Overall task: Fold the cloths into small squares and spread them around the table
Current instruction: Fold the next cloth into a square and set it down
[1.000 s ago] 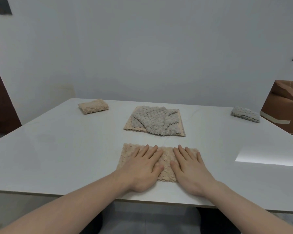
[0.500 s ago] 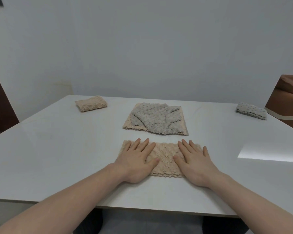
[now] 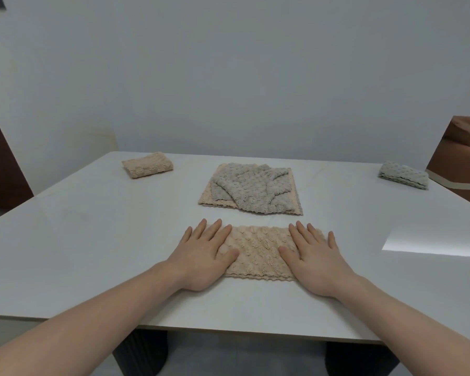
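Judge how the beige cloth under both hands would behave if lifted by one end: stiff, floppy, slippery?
Probably floppy: the beige cloth lies flat as a folded, knobbly fabric strip under the left hand and right hand, so a lifted end would likely droop and unfold. Likely light. It may slide easily, since the table looks smooth and glossy.

Head-worn camera looks forward and down, close over the table (image 3: pixel 92 240).

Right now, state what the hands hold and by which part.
Nothing is gripped. Left hand and right hand press flat on the two ends of the beige cloth.
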A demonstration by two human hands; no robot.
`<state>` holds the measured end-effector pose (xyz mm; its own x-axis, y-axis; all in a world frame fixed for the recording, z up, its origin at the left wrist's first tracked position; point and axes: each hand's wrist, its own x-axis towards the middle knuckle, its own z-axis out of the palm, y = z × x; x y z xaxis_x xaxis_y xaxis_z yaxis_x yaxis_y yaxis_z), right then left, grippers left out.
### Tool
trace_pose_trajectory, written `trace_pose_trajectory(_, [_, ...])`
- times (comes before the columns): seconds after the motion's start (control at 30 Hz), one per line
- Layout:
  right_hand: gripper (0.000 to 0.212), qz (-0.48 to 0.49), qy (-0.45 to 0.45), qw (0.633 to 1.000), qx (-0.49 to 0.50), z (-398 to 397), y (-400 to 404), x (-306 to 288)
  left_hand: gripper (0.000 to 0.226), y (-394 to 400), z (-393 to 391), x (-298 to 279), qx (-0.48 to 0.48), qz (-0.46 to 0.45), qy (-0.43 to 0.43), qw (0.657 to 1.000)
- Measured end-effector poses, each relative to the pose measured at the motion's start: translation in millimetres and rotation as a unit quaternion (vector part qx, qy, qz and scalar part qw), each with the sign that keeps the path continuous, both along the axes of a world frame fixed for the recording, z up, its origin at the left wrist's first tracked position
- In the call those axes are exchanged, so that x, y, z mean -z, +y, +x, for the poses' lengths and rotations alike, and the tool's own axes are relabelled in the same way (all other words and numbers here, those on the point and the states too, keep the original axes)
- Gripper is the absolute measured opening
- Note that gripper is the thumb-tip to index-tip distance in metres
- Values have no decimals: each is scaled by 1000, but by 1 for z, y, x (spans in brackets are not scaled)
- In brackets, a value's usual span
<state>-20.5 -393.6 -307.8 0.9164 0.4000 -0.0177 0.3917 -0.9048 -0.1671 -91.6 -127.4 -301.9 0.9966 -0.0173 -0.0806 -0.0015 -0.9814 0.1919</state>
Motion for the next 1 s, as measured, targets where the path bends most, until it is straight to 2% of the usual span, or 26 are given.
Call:
trace_pose_trajectory(0.57, [88,21,12,999,34,-16,-17,2,77,11,-22,2,-21,-1,-5,1000])
trace_pose_trajectory(0.73, [97,44,-3,998,53,-20,-20,5,78,22,-28,5,-13,-11,-12,1000])
trace_pose_trajectory(0.87, [98,92,-9,993,73,-23,-20,4,80,25,-33,9,-33,-32,-53,998])
trace_pose_trajectory(1.0, [81,220,-2,967,130,-21,-18,-8,75,23,-33,8,-78,-83,-77,991])
